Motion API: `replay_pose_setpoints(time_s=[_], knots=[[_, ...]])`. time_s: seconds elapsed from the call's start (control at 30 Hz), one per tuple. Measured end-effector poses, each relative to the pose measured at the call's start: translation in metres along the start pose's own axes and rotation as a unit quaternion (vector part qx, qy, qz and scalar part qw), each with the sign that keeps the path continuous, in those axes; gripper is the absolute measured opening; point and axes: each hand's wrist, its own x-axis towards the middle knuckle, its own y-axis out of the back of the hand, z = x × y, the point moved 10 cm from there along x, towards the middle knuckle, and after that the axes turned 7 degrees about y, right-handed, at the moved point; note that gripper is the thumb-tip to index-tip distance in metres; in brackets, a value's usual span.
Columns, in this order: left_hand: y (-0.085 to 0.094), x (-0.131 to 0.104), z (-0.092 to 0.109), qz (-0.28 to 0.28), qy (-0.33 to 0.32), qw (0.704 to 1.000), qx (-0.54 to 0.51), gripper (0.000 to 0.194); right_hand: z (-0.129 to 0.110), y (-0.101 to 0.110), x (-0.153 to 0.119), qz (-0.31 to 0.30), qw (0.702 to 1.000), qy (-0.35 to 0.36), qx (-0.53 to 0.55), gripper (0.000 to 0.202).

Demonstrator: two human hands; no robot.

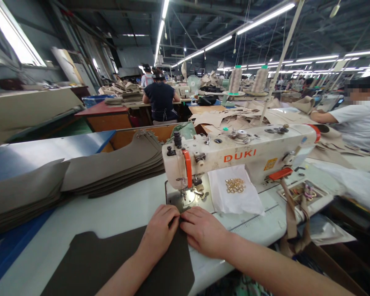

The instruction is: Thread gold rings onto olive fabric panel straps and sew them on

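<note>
A dark brown-grey fabric panel [111, 255] lies on the pale sewing table, its narrow upper end close to the needle area of a white sewing machine [240, 154]. My left hand [162, 226] pinches the panel's upper edge with curled fingers. Beside it, nearly touching, my right hand [202, 228] has its fingers pressed together on the same edge, just in front of the lit needle plate [188, 197]. A white cloth [253, 199] with several small gold metal rings [234, 185] on it lies right of the needle.
Stacks of dark panels [117, 168] lie at the left. A tray of small parts [310, 193] and hanging tan straps [291, 218] are at the right. Thread cones [235, 80] stand behind the machine. Other people sit ahead and at the far right.
</note>
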Motion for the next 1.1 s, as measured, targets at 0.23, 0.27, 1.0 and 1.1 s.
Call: replay_pose_setpoints(time_s=[0.23, 0.27, 1.0, 1.1], knots=[[0.001, 0.003, -0.008, -0.009, 0.034, 0.999, -0.019, 0.015, -0.001, 0.001, 0.001, 0.002, 1.000, 0.007, -0.007, 0.012], [0.001, 0.002, -0.006, -0.008, 0.026, 0.999, -0.016, 0.015, -0.001, 0.001, 0.001, 0.003, 1.000, 0.007, -0.008, 0.012], [-0.004, -0.006, 0.017, 0.012, -0.117, 0.988, 0.100, 0.024, -0.006, 0.000, -0.005, 0.017, 0.998, 0.026, -0.048, 0.010], [-0.001, -0.006, 0.015, 0.027, -0.114, 0.989, 0.091, 0.023, -0.005, 0.000, -0.005, 0.024, 0.998, 0.025, -0.047, 0.010]])
